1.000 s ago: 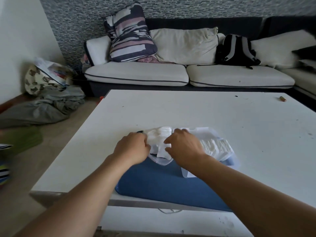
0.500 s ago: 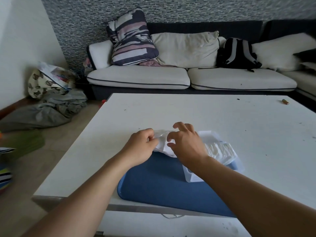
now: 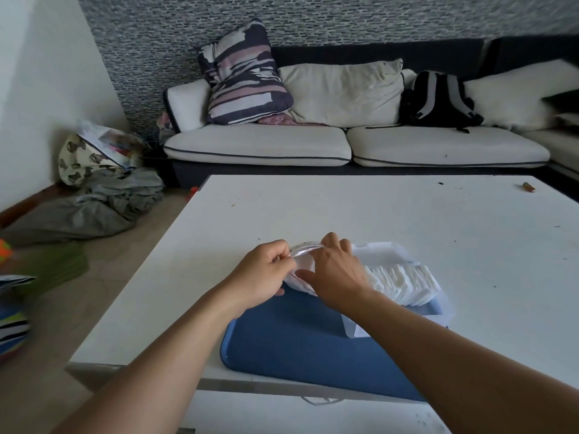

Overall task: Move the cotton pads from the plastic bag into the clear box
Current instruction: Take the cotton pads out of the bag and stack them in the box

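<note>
A clear plastic bag [image 3: 302,256] sits between my two hands at the near middle of the white table [image 3: 376,214]. My left hand [image 3: 263,275] pinches the bag's left edge. My right hand [image 3: 333,272] grips its right side, fingers over the top and thumb underneath. Just right of the hands stands the clear box [image 3: 438,311], with a row of white cotton pads [image 3: 404,281] standing on edge inside it. My right forearm hides the box's near left corner.
A blue tray [image 3: 300,343] lies under the box and bag, overhanging the table's near edge. A small brown object [image 3: 529,187] rests at the far right of the table. Behind the table stands a sofa [image 3: 313,142] with cushions and a black backpack [image 3: 438,100]. Clothes and bags lie on the floor at left.
Both hands have drawn closer together on the bag and lifted it slightly. The pads seen between the hands a second ago are now covered by the hands and the bunched bag.
</note>
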